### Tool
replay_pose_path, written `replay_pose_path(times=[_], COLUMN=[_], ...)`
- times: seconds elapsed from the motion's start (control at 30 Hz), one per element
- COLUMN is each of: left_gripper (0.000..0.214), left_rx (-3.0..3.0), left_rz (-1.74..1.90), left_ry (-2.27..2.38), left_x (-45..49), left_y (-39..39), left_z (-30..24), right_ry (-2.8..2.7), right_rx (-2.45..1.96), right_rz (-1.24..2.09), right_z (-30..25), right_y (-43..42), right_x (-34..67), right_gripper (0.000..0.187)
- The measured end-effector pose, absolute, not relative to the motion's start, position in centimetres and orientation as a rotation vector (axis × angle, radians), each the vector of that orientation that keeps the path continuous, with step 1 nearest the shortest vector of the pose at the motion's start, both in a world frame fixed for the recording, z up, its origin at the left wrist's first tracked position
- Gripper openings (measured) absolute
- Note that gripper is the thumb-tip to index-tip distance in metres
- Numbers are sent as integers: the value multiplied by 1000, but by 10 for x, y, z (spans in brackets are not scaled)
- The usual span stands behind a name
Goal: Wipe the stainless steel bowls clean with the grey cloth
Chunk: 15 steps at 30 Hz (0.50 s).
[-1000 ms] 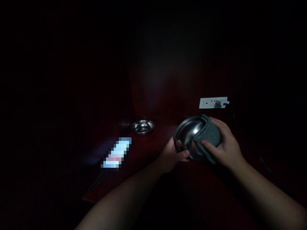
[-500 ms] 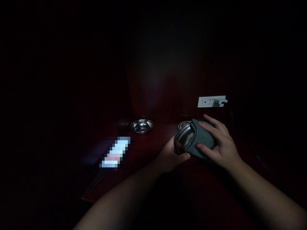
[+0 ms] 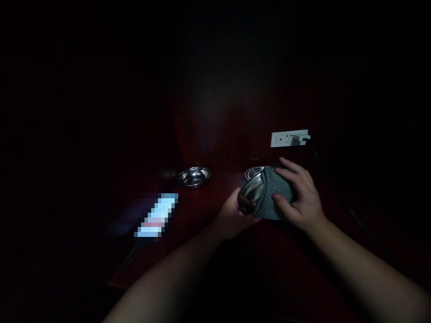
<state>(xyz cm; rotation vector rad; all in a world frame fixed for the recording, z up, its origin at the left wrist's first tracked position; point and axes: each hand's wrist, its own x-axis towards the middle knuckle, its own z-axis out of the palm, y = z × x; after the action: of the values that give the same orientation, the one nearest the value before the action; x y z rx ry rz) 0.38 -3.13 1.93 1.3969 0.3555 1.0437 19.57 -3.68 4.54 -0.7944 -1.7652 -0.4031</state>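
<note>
A shiny metal bowl [image 3: 252,194] is held up off the table, tilted, its right part covered by a grey-green cloth [image 3: 276,193]. My left hand [image 3: 233,217] grips the bowl from its left and lower side; most of those fingers are hidden behind it. Over the cloth lies my right hand [image 3: 301,195], thumb and fingers spread and pressing the fabric against the bowl. Just behind the held bowl, another round metal dish [image 3: 252,172] shows in part. A second metal bowl [image 3: 194,177] sits upright on the table to the left.
A lit phone [image 3: 157,216], its screen blurred out, lies at the left with a cable [image 3: 129,256] running from it. On the back wall is a white socket plate [image 3: 282,139] with a plug [image 3: 301,138] in it. The dark red table [image 3: 195,215] has its left corner in view.
The held bowl has turned slightly, showing more of its outer side, and my left thumb has slipped lower behind the cloth. My right hand has shifted over the cloth. The view has moved slightly.
</note>
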Motion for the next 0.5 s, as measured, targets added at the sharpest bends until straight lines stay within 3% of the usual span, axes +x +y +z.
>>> replay_pose_path(times=[0.2, 0.5], left_gripper=[60, 57], left_rx=[1493, 1610], left_rz=[1082, 1072], left_ry=[533, 670], left_x=[-2, -4], left_y=[-34, -31], left_z=[21, 17], right_ry=[-1744, -1709], right_rx=[-827, -831], right_rz=[-333, -362], right_z=[41, 40], right_y=[-32, -26], right_x=[198, 205], right_gripper=[66, 62])
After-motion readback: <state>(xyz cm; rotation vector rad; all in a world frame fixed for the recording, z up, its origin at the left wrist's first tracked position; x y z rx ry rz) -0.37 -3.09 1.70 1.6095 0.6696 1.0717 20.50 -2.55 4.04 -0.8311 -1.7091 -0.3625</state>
